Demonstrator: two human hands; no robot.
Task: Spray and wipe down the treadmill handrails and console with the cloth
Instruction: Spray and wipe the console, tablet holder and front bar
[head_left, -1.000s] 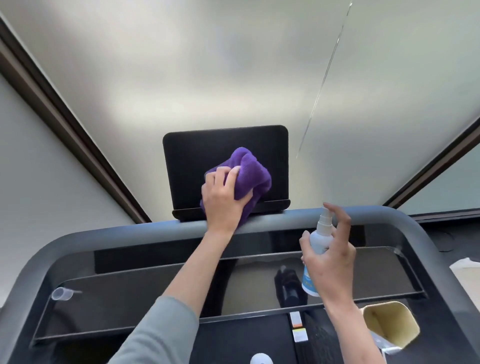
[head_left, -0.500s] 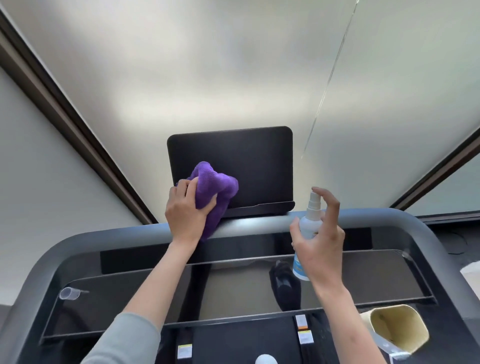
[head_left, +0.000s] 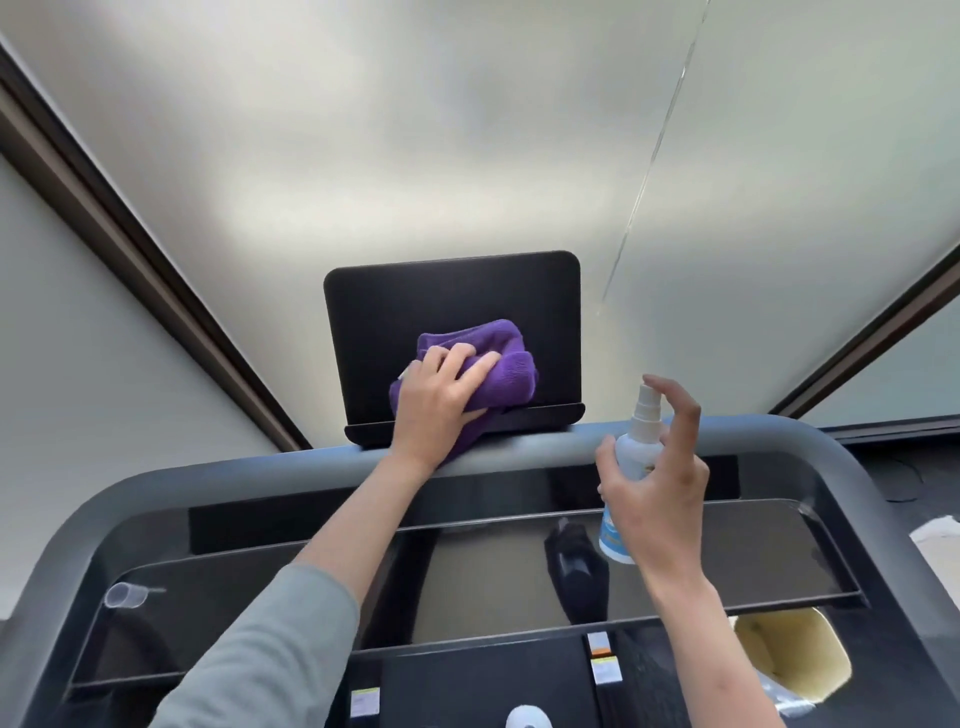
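My left hand (head_left: 441, 400) grips a bunched purple cloth (head_left: 498, 366) and presses it against the lower middle of the black screen (head_left: 452, 296) that stands on top of the treadmill. My right hand (head_left: 657, 478) holds a small white spray bottle (head_left: 636, 457) upright, to the right of the screen, with the forefinger arched over the nozzle. The grey handrail (head_left: 545, 452) runs across below the screen and curves down on both sides. Below it lies the glossy black console panel (head_left: 249, 587).
A small clear cap (head_left: 122, 595) lies on the console's left end. A yellowish cup holder (head_left: 789, 657) sits at the lower right. White and orange stickers (head_left: 602, 657) and a round white knob (head_left: 527, 717) are at the bottom centre. A frosted window fills the background.
My left hand has swept the cloth from the screen's lower left corner to its lower middle. My right hand with the bottle has stayed beside the screen.
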